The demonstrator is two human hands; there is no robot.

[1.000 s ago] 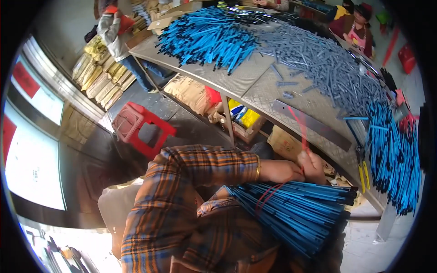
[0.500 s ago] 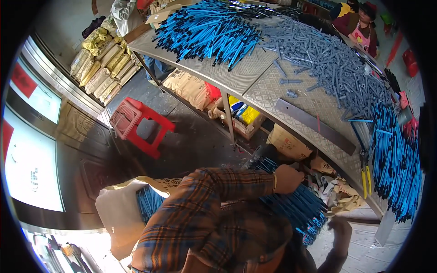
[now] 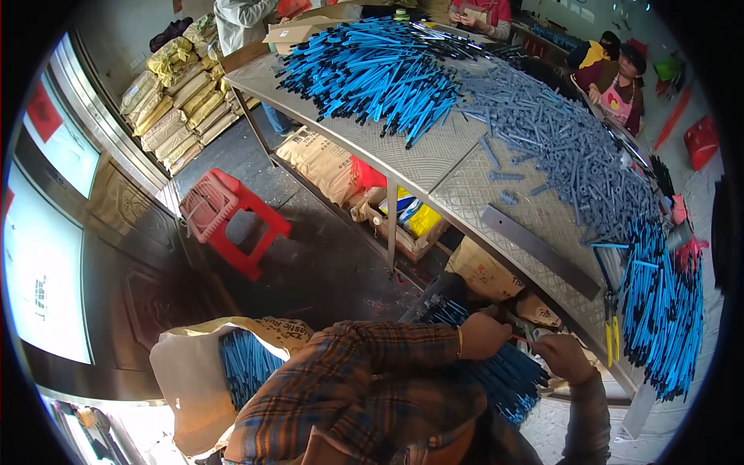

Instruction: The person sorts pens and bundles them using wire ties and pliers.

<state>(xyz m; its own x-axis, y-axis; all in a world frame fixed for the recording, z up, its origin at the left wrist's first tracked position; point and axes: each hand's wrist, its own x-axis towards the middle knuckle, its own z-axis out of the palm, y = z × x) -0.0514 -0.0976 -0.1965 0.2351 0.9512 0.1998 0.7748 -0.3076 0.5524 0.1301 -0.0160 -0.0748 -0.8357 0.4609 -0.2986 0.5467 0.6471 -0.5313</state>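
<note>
A thick bundle of blue pens (image 3: 500,377) with dark tips lies low in front of me, just under the table's near edge. My left hand (image 3: 483,335), reaching out of a plaid sleeve, presses on top of the bundle and grips it. My right hand (image 3: 564,357) is closed just to the right of it, pinching a thin red band (image 3: 521,339) that runs between the two hands over the bundle. The far end of the bundle (image 3: 438,301) points toward the floor under the table.
A white sack (image 3: 186,372) holding more blue pens stands at my left. The metal table (image 3: 457,167) carries a blue pen pile (image 3: 372,70), grey parts (image 3: 566,147), a steel bar (image 3: 539,248), yellow-handled cutters (image 3: 611,341) and more pens (image 3: 659,302). A red stool (image 3: 225,217) stands on the floor. Other people work at the far side.
The bundle has gone from lying fanned across my lap to sitting lower and turned under the table edge. The right hand came down from holding the red band raised.
</note>
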